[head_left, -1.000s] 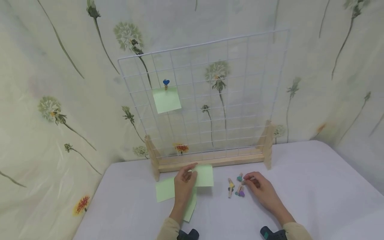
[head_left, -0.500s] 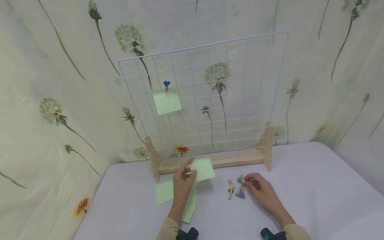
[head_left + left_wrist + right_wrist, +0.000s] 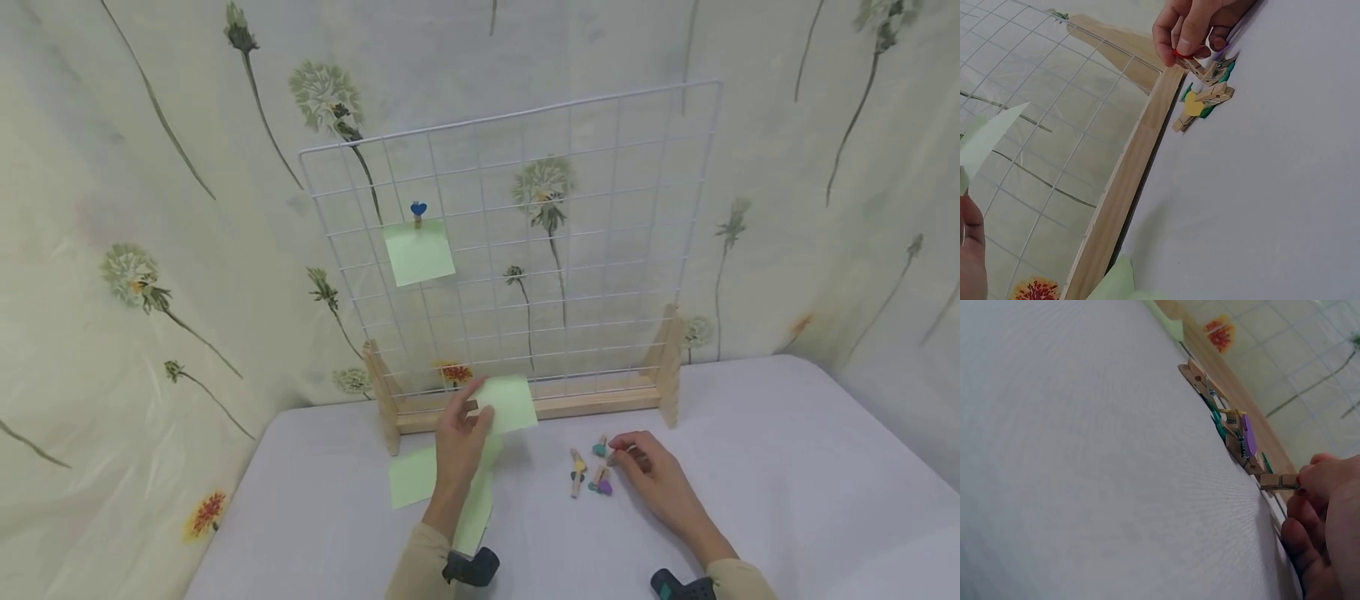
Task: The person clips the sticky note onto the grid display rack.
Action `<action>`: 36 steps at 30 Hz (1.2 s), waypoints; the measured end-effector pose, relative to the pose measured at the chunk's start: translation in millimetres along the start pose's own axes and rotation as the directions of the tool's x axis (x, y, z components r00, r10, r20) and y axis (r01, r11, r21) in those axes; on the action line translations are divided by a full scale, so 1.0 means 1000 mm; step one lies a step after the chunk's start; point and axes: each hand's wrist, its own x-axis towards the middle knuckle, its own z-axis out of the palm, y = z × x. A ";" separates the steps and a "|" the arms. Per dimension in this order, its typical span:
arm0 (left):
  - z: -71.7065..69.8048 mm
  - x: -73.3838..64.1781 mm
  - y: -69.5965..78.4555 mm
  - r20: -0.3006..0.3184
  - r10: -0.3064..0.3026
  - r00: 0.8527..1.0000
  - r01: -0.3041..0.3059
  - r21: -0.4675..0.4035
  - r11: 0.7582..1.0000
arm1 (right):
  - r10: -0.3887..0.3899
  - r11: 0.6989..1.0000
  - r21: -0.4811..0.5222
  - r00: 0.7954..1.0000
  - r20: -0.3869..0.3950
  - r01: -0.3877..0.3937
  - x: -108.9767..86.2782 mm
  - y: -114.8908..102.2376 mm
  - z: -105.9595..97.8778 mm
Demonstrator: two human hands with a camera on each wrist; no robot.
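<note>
My left hand (image 3: 461,429) pinches a pale green square of paper (image 3: 510,404) between thumb and fingers, raised in front of the rack's wooden base. Over to the right, my right hand (image 3: 651,467) grips a small wooden clothespin (image 3: 1279,482) by one end; a bit of red shows at the fingertips in the left wrist view. Just left of that hand lie several more clothespins (image 3: 577,473) with yellow, purple and green decorations. More green paper squares (image 3: 412,479) lie on the table, partly hidden by my left forearm.
A white wire grid (image 3: 585,250) stands in a wooden base (image 3: 592,406) at the back of the white-covered table (image 3: 787,475). One green paper (image 3: 420,252) hangs on it at the upper left, held by a clothespin with a blue heart (image 3: 418,210). Behind is a flower-patterned curtain (image 3: 810,275).
My left hand has lifted the green paper upward, toward the grid, and the paper has tilted. My right hand has stayed by the clothespins.
</note>
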 end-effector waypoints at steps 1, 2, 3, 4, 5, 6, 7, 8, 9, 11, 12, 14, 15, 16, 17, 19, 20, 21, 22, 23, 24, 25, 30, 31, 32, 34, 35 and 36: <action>0.000 0.001 0.000 0.001 0.011 1.000 -0.011 -0.011 1.000 | 0.008 1.000 0.001 1.000 0.004 -0.008 0.000 0.000 0.000; 0.000 0.003 0.000 0.003 0.017 1.000 -0.017 -0.023 1.000 | 0.015 1.000 0.004 1.000 0.006 -0.015 0.000 0.000 0.000; 0.000 0.004 0.001 0.004 0.018 1.000 -0.018 -0.035 0.999 | 0.022 1.000 0.006 1.000 0.009 -0.023 0.001 0.000 0.000; 0.000 0.005 0.002 0.006 0.021 1.000 -0.021 -0.044 0.999 | 0.028 1.000 0.011 1.000 0.009 -0.028 0.001 0.000 0.000; 0.000 0.006 0.004 0.008 0.023 1.000 -0.022 -0.052 0.998 | 0.032 0.999 0.017 0.999 0.008 -0.032 0.001 0.000 0.000; 0.000 0.008 0.005 0.011 0.022 1.000 -0.022 -0.060 0.998 | 0.034 0.999 0.023 0.999 0.004 -0.034 0.001 0.000 0.000; 0.000 0.009 0.006 0.013 0.020 1.000 -0.020 -0.064 0.998 | 0.036 0.999 0.024 0.999 0.000 -0.036 0.001 0.001 0.000; 0.000 0.010 0.007 0.017 0.022 1.000 -0.021 -0.072 0.997 | 0.036 0.999 0.030 0.999 -0.007 -0.036 0.001 0.001 0.000; -0.001 0.011 0.008 0.019 0.023 1.000 -0.021 -0.075 0.997 | 0.034 0.999 0.038 0.999 -0.015 -0.034 0.001 0.001 0.001; -0.001 0.013 0.011 0.023 0.027 0.999 -0.026 -0.075 0.997 | 0.031 0.998 0.055 0.999 -0.035 -0.029 0.001 0.002 0.001; -0.002 0.014 0.012 0.024 0.030 0.999 -0.028 -0.069 0.997 | 0.029 0.998 0.061 0.999 -0.044 -0.027 0.001 0.002 0.002; -0.001 0.017 0.014 0.025 0.038 0.999 -0.037 -0.061 0.997 | 0.027 0.997 0.073 0.998 -0.060 -0.023 0.002 0.003 0.002; -0.001 0.018 0.016 0.025 0.040 0.999 -0.038 -0.056 0.998 | 0.029 0.997 0.079 0.997 -0.068 -0.024 0.002 0.003 0.002; 0.000 0.019 0.017 0.024 0.045 0.999 -0.044 -0.050 0.998 | 0.033 0.997 0.079 0.997 -0.072 -0.027 0.002 0.004 0.001; 0.001 0.021 0.018 0.024 0.050 0.998 -0.049 -0.048 0.998 | 0.035 0.997 0.078 0.997 -0.076 -0.029 0.003 0.004 0.000; 0.001 0.023 0.019 0.019 0.056 0.998 -0.055 -0.047 0.997 | 0.048 0.996 0.079 0.996 -0.079 -0.041 0.003 0.004 0.000; 0.001 0.024 0.020 0.016 0.055 0.998 -0.054 -0.049 0.997 | 0.053 0.995 0.083 0.995 -0.079 -0.047 0.002 0.004 -0.001; 0.001 0.024 0.020 0.013 0.055 0.998 -0.055 -0.049 0.997 | 0.057 0.995 0.089 0.995 -0.077 -0.050 0.002 0.004 -0.001; 0.001 0.024 0.021 0.009 0.054 0.999 -0.053 -0.049 0.997 | 0.060 0.994 0.099 0.995 -0.074 -0.053 0.002 0.003 -0.001; 0.002 0.025 0.021 0.004 0.056 0.998 -0.055 -0.052 0.997 | 0.065 0.993 0.106 0.995 -0.075 -0.057 0.002 0.003 -0.001; 0.002 0.025 0.023 0.000 0.056 0.998 -0.056 -0.061 0.997 | 0.076 0.991 0.117 0.994 -0.078 -0.066 0.002 0.003 -0.001; 0.002 0.025 0.026 -0.001 0.053 0.999 -0.053 -0.073 0.996 | 0.087 0.989 0.125 0.993 -0.082 -0.076 0.002 0.004 -0.001; 0.003 0.027 0.044 -0.020 0.010 1.000 -0.012 -0.126 0.992 | 0.156 0.974 0.182 0.982 -0.109 -0.135 0.003 0.004 0.000; 0.003 0.027 0.047 -0.024 -0.010 1.000 0.006 -0.127 0.992 | 0.163 0.973 0.185 0.980 -0.111 -0.141 0.003 0.003 0.000; 0.003 0.028 0.048 -0.029 -0.026 0.999 0.023 -0.121 0.992 | 0.164 0.971 0.193 0.980 -0.114 -0.140 0.004 0.002 0.000; 0.004 0.032 0.045 -0.034 -0.057 0.998 0.053 -0.114 0.992 | 0.157 0.971 0.202 0.981 -0.115 -0.131 0.004 0.000 -0.001; 0.004 0.034 0.043 -0.037 -0.071 0.997 0.067 -0.104 0.992 | 0.151 0.970 0.209 0.982 -0.114 -0.125 0.005 0.000 -0.001; 0.004 0.036 0.040 -0.039 -0.079 0.996 0.075 -0.096 0.992 | 0.147 0.969 0.215 0.983 -0.113 -0.120 0.005 -0.002 -0.001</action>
